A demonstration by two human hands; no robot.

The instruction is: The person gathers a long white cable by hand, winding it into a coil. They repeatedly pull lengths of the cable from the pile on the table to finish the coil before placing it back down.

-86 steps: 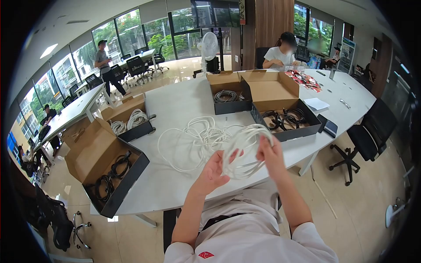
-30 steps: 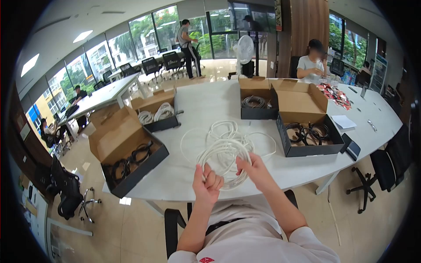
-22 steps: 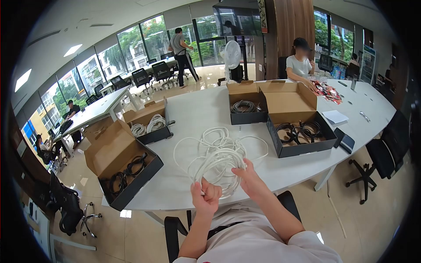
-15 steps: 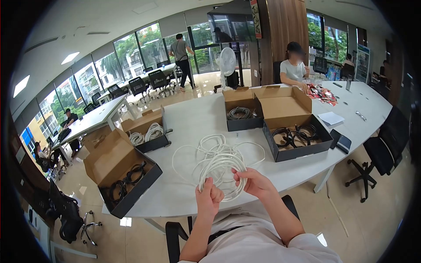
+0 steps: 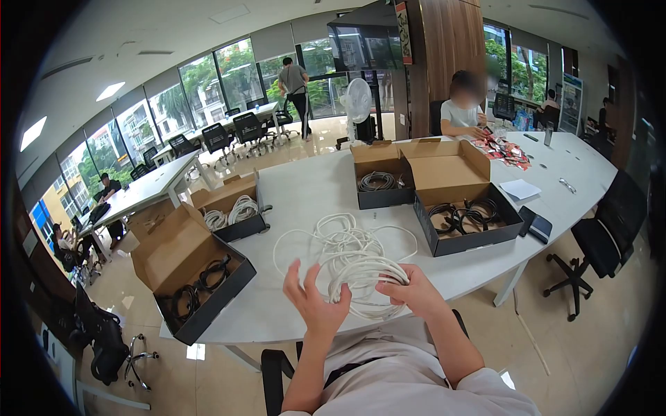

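A bundle of white cable [image 5: 371, 277] is looped between my hands above the near edge of the white table. My right hand [image 5: 415, 288] grips the coil at its right side, thumb and fingers around the strands. At the coil's left side, my left hand [image 5: 318, 301] is open, its fingers spread upward and its thumb by the loops. More loose loops of the same white cable [image 5: 340, 229] lie tangled on the table just beyond, some reaching out left and right.
Open boxes hold cables: black ones in the left box [image 5: 229, 291] and right box [image 5: 479, 236], white ones in the box behind left [image 5: 243, 225], grey in the back box [image 5: 385, 194]. A phone and wallet [image 5: 536, 225] lie right. A person [image 5: 463, 111] sits across, handling red packets [image 5: 506, 151].
My left hand has let go of the coil and spread its fingers. My right hand, still gripping, has shifted slightly right and the coil has tilted over.
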